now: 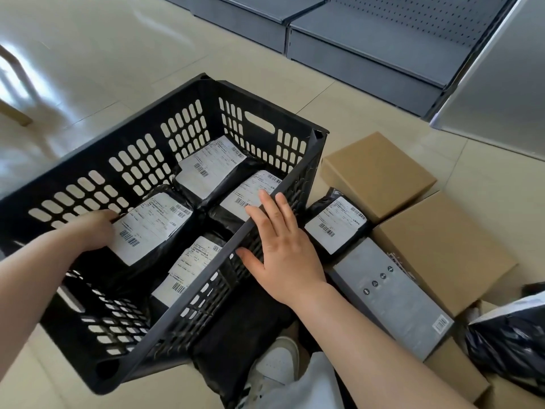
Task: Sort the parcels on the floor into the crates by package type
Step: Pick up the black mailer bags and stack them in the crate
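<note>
A black slotted crate stands on the floor and holds several black poly bags with white labels. Inside it, my left hand grips the near-left bag at its label edge. My right hand rests with straight fingers on the crate's right rim. Right of the crate, on the floor, lie another labelled black bag, a grey carton and brown cardboard boxes. A plain black bag lies beside the crate's near side, under my right forearm.
Grey metal shelving lines the far wall, with a slanted metal panel at the right. A crumpled black and white bag sits at the right edge. My white shoe is near the bottom. A wooden leg stands far left.
</note>
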`<state>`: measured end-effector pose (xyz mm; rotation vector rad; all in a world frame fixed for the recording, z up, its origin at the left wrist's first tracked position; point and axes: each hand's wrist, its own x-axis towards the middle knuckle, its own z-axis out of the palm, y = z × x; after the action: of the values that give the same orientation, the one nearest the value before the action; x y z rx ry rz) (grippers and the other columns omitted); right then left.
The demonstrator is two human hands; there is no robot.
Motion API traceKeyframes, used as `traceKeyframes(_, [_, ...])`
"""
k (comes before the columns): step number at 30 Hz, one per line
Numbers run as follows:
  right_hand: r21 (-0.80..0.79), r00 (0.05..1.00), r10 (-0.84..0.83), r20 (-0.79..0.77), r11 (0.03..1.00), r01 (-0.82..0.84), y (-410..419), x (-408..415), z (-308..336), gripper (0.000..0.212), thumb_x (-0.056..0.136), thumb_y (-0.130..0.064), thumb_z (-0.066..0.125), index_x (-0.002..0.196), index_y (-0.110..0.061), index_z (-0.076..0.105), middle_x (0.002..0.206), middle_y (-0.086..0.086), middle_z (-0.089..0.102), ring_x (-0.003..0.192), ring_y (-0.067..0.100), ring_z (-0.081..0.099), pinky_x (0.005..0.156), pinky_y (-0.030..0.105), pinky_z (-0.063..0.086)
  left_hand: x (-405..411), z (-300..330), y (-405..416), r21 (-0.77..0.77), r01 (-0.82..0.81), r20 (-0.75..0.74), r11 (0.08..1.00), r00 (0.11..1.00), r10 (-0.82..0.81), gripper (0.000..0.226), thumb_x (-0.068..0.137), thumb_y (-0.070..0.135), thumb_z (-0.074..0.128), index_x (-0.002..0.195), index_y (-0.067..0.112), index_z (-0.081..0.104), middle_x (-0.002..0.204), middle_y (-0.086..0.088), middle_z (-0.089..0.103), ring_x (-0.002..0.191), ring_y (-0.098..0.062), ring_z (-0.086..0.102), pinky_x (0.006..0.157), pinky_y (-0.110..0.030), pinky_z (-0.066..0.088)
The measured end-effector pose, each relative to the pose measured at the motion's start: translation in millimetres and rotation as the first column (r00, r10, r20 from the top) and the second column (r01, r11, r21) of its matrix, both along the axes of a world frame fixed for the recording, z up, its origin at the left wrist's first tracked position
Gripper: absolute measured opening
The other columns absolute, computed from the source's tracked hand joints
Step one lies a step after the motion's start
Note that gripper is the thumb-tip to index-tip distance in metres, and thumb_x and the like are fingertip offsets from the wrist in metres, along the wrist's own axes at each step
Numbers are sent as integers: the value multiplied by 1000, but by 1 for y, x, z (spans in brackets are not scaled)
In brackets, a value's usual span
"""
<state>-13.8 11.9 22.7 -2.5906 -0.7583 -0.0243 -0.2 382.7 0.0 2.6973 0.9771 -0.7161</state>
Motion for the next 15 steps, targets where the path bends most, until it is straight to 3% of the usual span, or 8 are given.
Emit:
traceKeyframes(3, [-6, 1000, -2, 16, 1000, 2, 1, 0, -2, 70, 96, -56, 45, 154, -25, 19, 168, 0, 1, 155, 22, -6, 107, 41, 43, 3, -1, -25, -151, -18, 47, 988, 999, 25, 64, 98, 31, 52, 154, 15, 25, 148, -19, 42, 135, -36, 40, 110, -40, 31])
traceKeyframes(7, [-11, 1000, -4, 25, 1000, 4, 2, -1, -3, 72, 96, -55, 47, 154, -24, 17, 168, 2, 2, 155, 24, -6, 109, 42, 41, -1, -11, -47, -95, 100, 35, 990, 995, -97, 111, 77, 59, 72, 157, 23, 4, 152, -20, 31, 134, -39, 39, 109, -46, 35])
traceKeyframes(11, [-15, 999, -6, 36, 1000, 7, 3, -1, -4, 73, 95, -56, 45, 154, -24, 16, 168, 3, 2, 155, 26, -5, 109, 42, 41, -3, -19, -54, -54, 145, -15, 988, 989, -146, 121, 69, 43, 86, 156, 27, 3, 150, -17, 26, 129, -38, 42, 104, -47, 40])
traceKeyframes(15, [-17, 999, -11, 38, 1000, 11, 3, -1, -5, 74, 95, -57, 43, 155, -23, 16, 168, 4, 2, 155, 26, -5, 109, 42, 41, -1, -25, -56, -40, 159, -20, 986, 987, -160, 126, 68, 42, 87, 157, 26, -1, 153, -15, 23, 130, -37, 42, 105, -47, 41])
